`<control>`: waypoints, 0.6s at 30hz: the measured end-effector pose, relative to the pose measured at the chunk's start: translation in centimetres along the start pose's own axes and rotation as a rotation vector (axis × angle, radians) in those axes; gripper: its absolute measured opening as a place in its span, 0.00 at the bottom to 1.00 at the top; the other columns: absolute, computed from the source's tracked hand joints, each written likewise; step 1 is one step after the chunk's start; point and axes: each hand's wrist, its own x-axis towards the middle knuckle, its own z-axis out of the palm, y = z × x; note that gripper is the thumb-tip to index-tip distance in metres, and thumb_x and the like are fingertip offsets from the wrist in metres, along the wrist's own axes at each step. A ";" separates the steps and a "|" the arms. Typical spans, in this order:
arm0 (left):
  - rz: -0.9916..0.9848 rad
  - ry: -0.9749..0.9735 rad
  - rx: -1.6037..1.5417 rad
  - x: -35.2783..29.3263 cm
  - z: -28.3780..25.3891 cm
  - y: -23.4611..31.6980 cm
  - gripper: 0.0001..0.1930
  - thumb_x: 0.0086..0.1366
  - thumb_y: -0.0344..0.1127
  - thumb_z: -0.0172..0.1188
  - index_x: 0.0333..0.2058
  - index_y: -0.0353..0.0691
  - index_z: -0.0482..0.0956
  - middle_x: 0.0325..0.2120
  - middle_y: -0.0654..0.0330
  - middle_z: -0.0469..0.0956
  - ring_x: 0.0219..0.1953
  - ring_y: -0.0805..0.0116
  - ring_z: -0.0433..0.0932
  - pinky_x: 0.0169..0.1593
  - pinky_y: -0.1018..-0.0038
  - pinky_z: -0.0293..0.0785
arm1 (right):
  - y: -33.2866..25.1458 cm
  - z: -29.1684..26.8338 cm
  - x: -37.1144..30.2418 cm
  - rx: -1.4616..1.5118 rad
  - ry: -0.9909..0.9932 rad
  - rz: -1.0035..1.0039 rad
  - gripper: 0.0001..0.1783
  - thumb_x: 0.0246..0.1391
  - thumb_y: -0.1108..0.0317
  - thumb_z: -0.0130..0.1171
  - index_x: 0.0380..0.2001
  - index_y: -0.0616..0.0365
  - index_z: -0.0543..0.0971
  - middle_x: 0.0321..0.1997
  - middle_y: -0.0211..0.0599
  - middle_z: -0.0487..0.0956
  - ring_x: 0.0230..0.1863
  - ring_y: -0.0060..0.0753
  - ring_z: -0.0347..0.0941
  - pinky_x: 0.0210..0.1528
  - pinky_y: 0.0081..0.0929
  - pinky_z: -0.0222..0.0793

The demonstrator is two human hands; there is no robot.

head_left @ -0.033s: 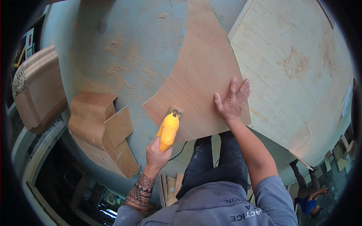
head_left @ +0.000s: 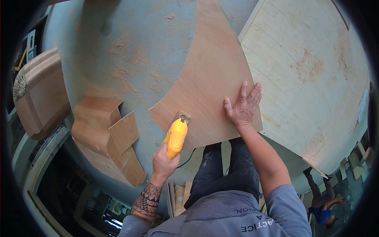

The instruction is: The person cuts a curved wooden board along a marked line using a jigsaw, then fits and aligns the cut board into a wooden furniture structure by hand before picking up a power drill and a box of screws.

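My left hand (head_left: pixel 163 162) is wrapped round the rear of a yellow jigsaw (head_left: pixel 177 136). The saw's metal base rests on a thin reddish-brown plywood sheet (head_left: pixel 215 83), close to its near left corner. The blade is hidden under the tool. My right hand (head_left: pixel 243 109) lies flat on the sheet near its right edge, fingers spread and holding nothing. A faint curved pencil line runs across the wood, and the sheet's left edge is cut in a concave curve. Behind the saw a dark cable (head_left: pixel 186 161) hangs below the sheet's near edge.
Sawdust (head_left: pixel 138 56) is scattered over the blue-grey table (head_left: pixel 96 67). To the right lies a large pale board (head_left: pixel 292 94), also dusty. Curved plywood forms (head_left: pixel 92 130) and a rounded wooden piece (head_left: pixel 45 96) stand at the left. Another person (head_left: pixel 323 205) is at the lower right.
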 end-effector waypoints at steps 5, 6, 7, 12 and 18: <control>0.063 -0.011 0.035 0.7 -0.3 0.3 0.13 0.59 0.31 0.71 0.40 0.34 0.79 0.34 0.41 0.84 0.38 0.36 0.85 0.41 0.55 0.82 | 0.2 0.0 -0.1 -0.005 0.002 0.008 0.60 0.59 0.29 0.57 0.84 0.42 0.45 0.85 0.72 0.40 0.85 0.72 0.37 0.82 0.66 0.36; 0.067 -0.017 0.041 0.8 -0.3 0.3 0.13 0.59 0.31 0.71 0.40 0.34 0.79 0.34 0.41 0.84 0.38 0.36 0.85 0.41 0.55 0.82 | 0.3 0.0 -0.1 -0.004 -0.008 0.011 0.59 0.59 0.29 0.57 0.84 0.43 0.46 0.85 0.71 0.40 0.85 0.72 0.37 0.82 0.67 0.36; 0.080 -0.018 0.051 0.8 -0.4 0.3 0.13 0.59 0.31 0.71 0.39 0.34 0.79 0.34 0.41 0.84 0.38 0.36 0.85 0.41 0.55 0.82 | 0.2 0.0 -0.1 -0.001 -0.007 0.021 0.59 0.59 0.29 0.57 0.84 0.43 0.46 0.85 0.71 0.40 0.85 0.72 0.37 0.82 0.67 0.36; 0.112 -0.018 0.112 1.0 -0.4 0.5 0.11 0.60 0.31 0.72 0.39 0.34 0.82 0.32 0.44 0.85 0.36 0.41 0.87 0.39 0.60 0.82 | 0.4 -0.2 0.2 0.037 0.016 -0.004 0.59 0.57 0.30 0.59 0.83 0.42 0.48 0.84 0.72 0.43 0.85 0.73 0.38 0.82 0.66 0.37; 0.145 -0.026 0.118 1.4 -0.4 1.3 0.11 0.60 0.31 0.73 0.38 0.34 0.82 0.32 0.45 0.85 0.35 0.43 0.87 0.39 0.61 0.82 | 0.4 -0.2 0.1 0.059 0.022 0.027 0.60 0.56 0.31 0.61 0.84 0.40 0.48 0.84 0.73 0.44 0.85 0.73 0.39 0.82 0.66 0.37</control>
